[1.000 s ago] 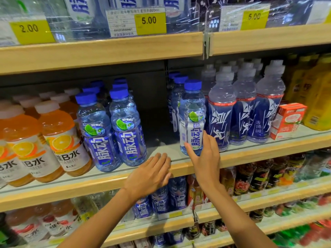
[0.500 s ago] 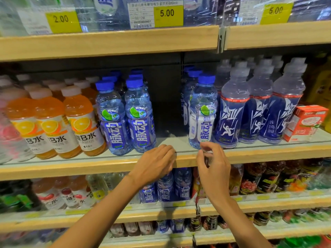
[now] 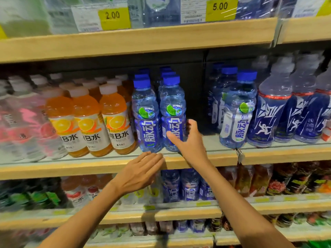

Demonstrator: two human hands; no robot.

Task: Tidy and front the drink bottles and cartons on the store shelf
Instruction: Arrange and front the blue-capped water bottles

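Your left grip (image 3: 138, 173): released, flat, fingertips at the shelf (image 3: 268, 155) lip, just below the blue pair. Your right grip (image 3: 190, 142): has left the lone bottle (image 3: 239, 111), which now stands fronted further right, and crossed to the pair; spread, thumb on the right bottle (image 3: 172, 111), fingers beside it, not yet closed. Judged: lone bottle done, this one is yours to front next.
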